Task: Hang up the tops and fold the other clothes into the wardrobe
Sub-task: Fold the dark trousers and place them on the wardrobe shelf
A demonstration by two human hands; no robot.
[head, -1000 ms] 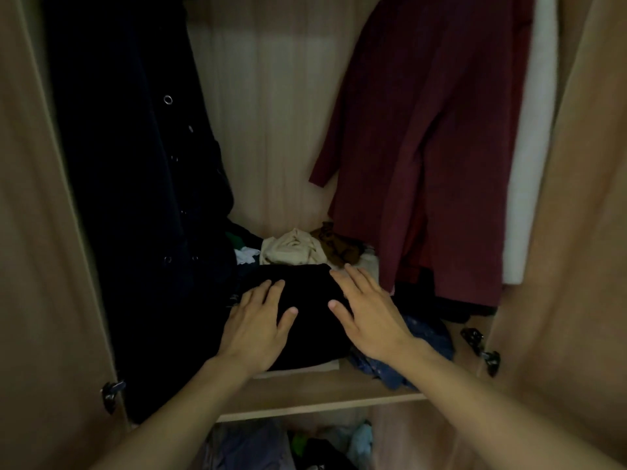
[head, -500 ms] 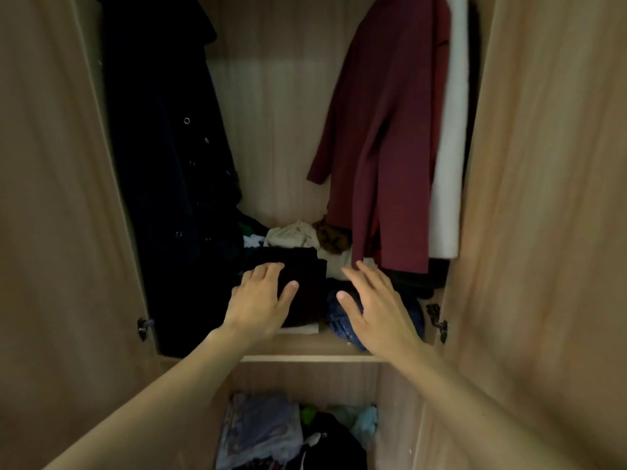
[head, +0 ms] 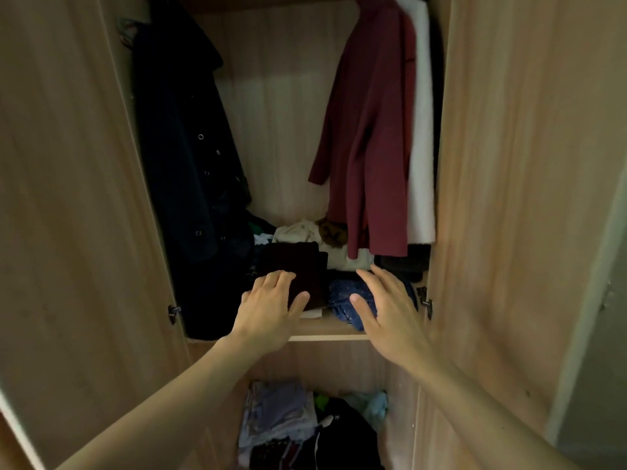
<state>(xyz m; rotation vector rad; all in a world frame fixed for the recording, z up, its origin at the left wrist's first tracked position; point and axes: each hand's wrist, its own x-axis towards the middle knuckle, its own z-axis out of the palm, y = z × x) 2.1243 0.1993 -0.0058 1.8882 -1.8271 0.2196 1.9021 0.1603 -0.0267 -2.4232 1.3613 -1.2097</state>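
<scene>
A folded dark garment (head: pixel 298 269) lies on the wardrobe shelf (head: pixel 325 332), on top of a pale folded piece. My left hand (head: pixel 271 307) rests flat at its near edge, fingers spread. My right hand (head: pixel 386 307) hovers open just off the shelf, in front of a crumpled blue garment (head: pixel 342 296). A maroon top (head: pixel 369 130) hangs at the right with a white top (head: pixel 422 130) behind it. A dark buttoned coat (head: pixel 190 164) hangs at the left.
Cream and brown clothes (head: pixel 315 232) are heaped at the back of the shelf. The lower compartment holds a stack of folded clothes (head: pixel 278 422) and a black item (head: pixel 346 432). Open wooden doors (head: pixel 68 198) flank both sides, the right door (head: pixel 509 164) close to my forearm.
Both hands have drawn back toward the shelf's front edge; my right hand has lifted off the dark garment. The view has pulled away, showing more of the hanging clothes and lower compartment.
</scene>
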